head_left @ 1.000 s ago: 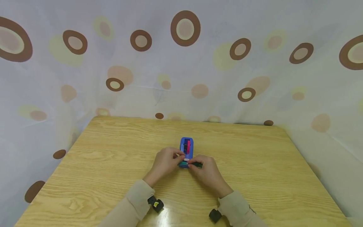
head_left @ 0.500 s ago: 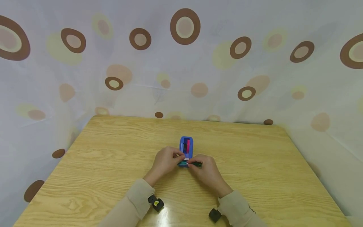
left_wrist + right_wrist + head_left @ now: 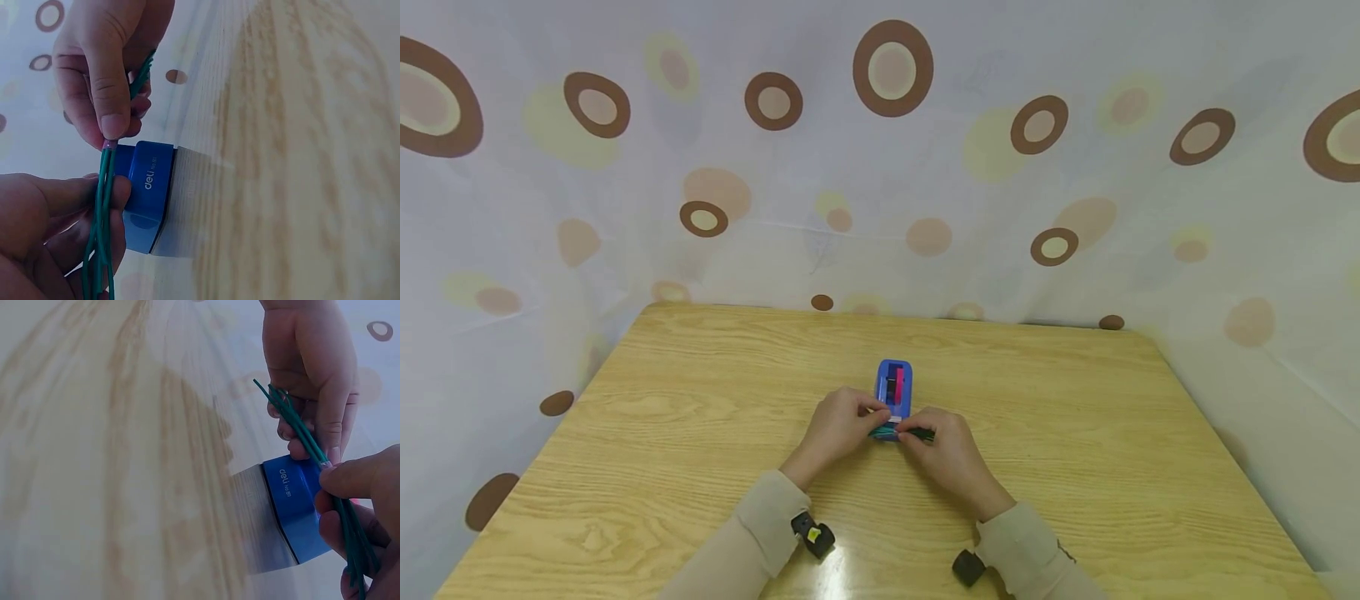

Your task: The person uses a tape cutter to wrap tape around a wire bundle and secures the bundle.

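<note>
A bundle of thin green wire-like strands (image 3: 102, 219) lies crosswise between both hands, with a narrow pale, purplish band around its middle. My left hand (image 3: 838, 429) pinches it on one side of the band. At the band, the thumb and fingers of my right hand (image 3: 952, 454) pinch it from the other side. The loose ends fan out past both hands. Just beyond stands a blue tape dispenser (image 3: 904, 408) marked "deli", with a pink roll (image 3: 899, 386) inside. The bundle and fingers cover part of the dispenser's near end in the head view.
The wooden table (image 3: 700, 375) stretches out to both sides of the dispenser. A patterned curtain (image 3: 977, 208) hangs behind the table and along its sides. Small black devices (image 3: 968, 569) sit at both sleeve cuffs.
The head view has shifted slightly. Both hands keep their grip on the green bundle in nearly the same place, and the dispenser stays put.
</note>
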